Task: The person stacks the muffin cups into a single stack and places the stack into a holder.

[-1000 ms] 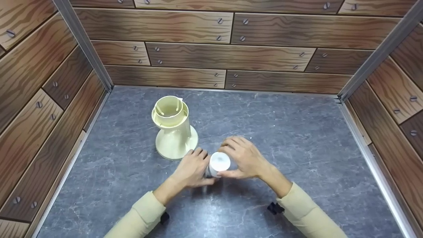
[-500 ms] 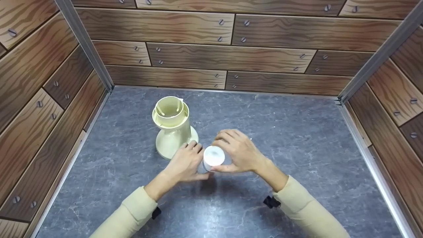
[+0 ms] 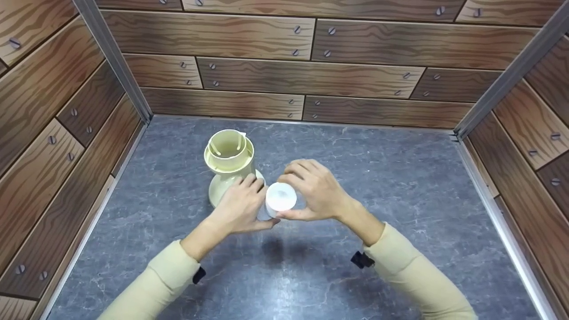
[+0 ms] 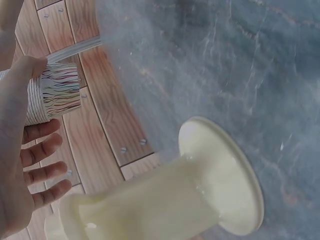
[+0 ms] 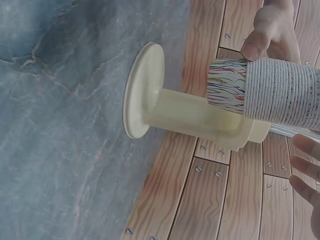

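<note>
Between both hands is an upright stack of nested paper cups (image 5: pixel 280 92), printed with coloured wavy lines and with white rims piled upward. In the head view only its white top (image 3: pixel 281 197) shows well. My right hand (image 3: pixel 314 189) curls its thumb and fingers round the upper part of the stack. Lower down, my left hand (image 3: pixel 240 203) grips it, its thumb at the lowest rim in the right wrist view. A cream plastic stand (image 3: pixel 229 165), a hollow double-walled tube on a round base (image 4: pixel 225 175), stands just beyond my left hand, which hides part of the base.
The grey marbled tabletop (image 3: pixel 400 186) is bounded by wood-patterned panels (image 3: pixel 249 75) at the back and both sides. Metal strips (image 3: pixel 511 231) run along the edges. Dark shadows lie on the table below the hands.
Both hands have carried the cup stack up and to the left, away from the body and closer to the cream stand. The stand has stayed in place.
</note>
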{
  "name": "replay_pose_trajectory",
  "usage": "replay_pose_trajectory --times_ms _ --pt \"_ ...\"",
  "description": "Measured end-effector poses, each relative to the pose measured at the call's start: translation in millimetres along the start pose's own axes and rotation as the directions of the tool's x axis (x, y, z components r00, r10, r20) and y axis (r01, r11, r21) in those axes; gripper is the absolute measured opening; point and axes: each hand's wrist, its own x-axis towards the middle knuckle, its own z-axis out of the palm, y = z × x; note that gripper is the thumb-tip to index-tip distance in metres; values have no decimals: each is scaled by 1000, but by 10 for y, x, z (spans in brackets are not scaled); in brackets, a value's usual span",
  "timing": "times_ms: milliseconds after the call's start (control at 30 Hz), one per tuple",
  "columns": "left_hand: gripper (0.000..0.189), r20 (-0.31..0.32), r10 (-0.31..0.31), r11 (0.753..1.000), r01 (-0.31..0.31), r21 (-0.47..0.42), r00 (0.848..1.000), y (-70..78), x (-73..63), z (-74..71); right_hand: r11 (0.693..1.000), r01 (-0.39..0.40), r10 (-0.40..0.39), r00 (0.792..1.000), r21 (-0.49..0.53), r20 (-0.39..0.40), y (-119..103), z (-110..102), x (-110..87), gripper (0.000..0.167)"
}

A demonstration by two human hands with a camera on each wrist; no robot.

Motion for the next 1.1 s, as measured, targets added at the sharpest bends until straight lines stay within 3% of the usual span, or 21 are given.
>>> replay_pose_trajectory --times_ms 167,700,1100 --pt "71 2 -8 1000 8 9 1000 -99 50 -83 1000 4 -4 1000 -6 -22 9 -24 147 71" --pt "68 -82 -26 999 29 33 996 -410 103 -343 1000 -5 5 998 2 -70 96 -83 488 75" --pt "69 -101 -54 998 55 9 993 -646 144 -516 1000 -10 11 998 20 -62 143 -121 784 70"
